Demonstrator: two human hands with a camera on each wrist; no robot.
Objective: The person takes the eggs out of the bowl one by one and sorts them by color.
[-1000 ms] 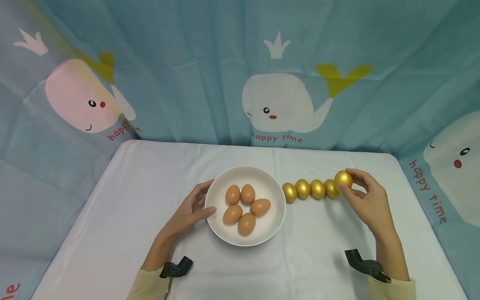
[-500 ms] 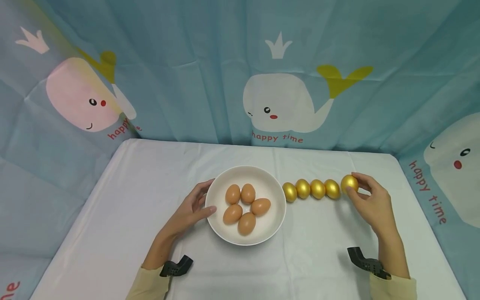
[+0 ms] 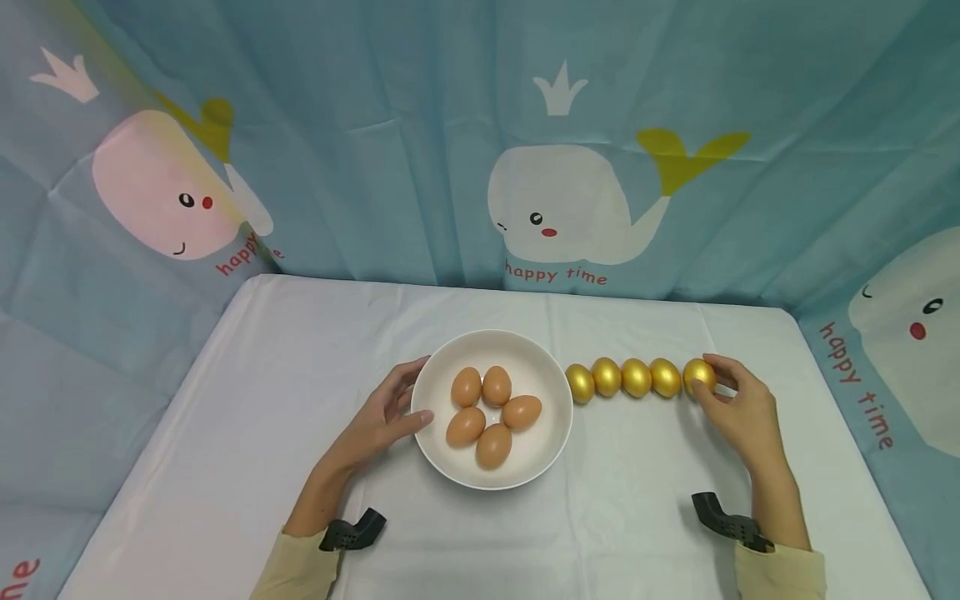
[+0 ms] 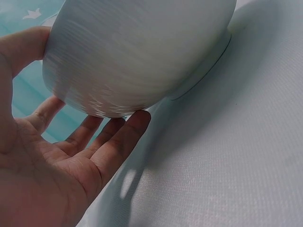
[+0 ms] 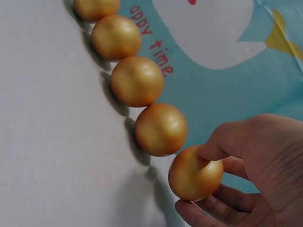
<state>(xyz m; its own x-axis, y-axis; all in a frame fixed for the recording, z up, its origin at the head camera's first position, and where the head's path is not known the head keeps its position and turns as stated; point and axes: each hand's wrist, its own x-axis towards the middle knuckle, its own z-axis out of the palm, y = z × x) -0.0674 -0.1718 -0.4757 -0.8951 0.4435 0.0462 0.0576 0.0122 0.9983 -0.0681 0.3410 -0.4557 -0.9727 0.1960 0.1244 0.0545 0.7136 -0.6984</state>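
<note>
A white bowl (image 3: pixel 552 433) stands on the table with several brown eggs (image 3: pixel 494 447) lying in a loose ring inside it. My left hand (image 3: pixel 372 423) holds its left side, thumb over the rim and fingers against the outer wall; the left wrist view shows the fingertips (image 4: pixel 138 122) touching the bowl's underside. To the right of the bowl runs a row of golden eggs (image 3: pixel 636 378). At the row's right end, my right hand (image 3: pixel 742 414) pinches the last golden egg (image 5: pixel 189 177) between thumb and fingers, close beside its neighbour (image 5: pixel 161 129).
A white cloth (image 3: pixel 480 542) covers the table. Behind and beside it hangs a blue curtain (image 3: pixel 390 183) with printed whales. Black camera mounts (image 3: pixel 352 530) sit on both wrists, and the bowl's right rim is close to the first golden egg (image 3: pixel 580 383).
My right hand has moved the golden egg a little right and down, from above the neighbouring egg to the row's right end. The left hand and bowl stay put.
</note>
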